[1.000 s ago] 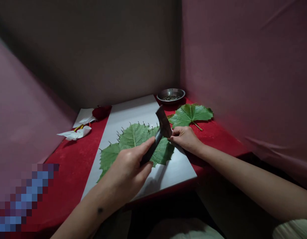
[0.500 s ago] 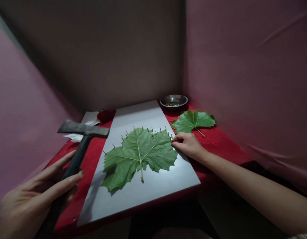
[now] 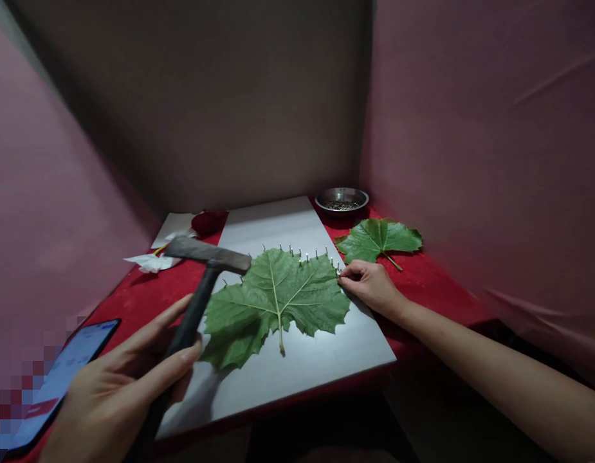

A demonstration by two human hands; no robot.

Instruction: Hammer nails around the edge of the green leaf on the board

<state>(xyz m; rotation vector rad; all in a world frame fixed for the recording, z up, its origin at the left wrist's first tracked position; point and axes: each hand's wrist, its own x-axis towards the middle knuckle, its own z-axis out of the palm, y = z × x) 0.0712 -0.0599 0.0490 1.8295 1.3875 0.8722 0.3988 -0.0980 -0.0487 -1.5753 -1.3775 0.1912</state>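
Since the earlier frame, the hammer (image 3: 208,254) has shifted right with the left hand (image 3: 107,392) – its head now overlaps the left edge of the white board (image 3: 302,376) in the frame. A phone (image 3: 68,379) has come into view at lower left.

Left hand: lower left of the frame. Grip closed loosely around the dark handle; hammer head raised, to the left of the large leaf (image 3: 302,296).

Right hand (image 3: 372,287): right of center. Grip narrow – thumb and fingers pinched on a nail (image 3: 338,272) at the leaf's right edge.

Large leaf: center of the frame, veined side up on the board, stem toward the lower edge. Upright and slightly tilted nails (image 3: 316,253) line its upper margin.

Surroundings: 1 metal bowl (image 3: 342,213) with small metal pieces (image 3: 343,205) stands above the center right, just beside the board. Below it, 1 second leaf (image 3: 380,239) rests on the red surface (image 3: 432,283). Left of the board lie 1 red object (image 3: 206,223) and 1 crumpled white paper (image 3: 152,263).
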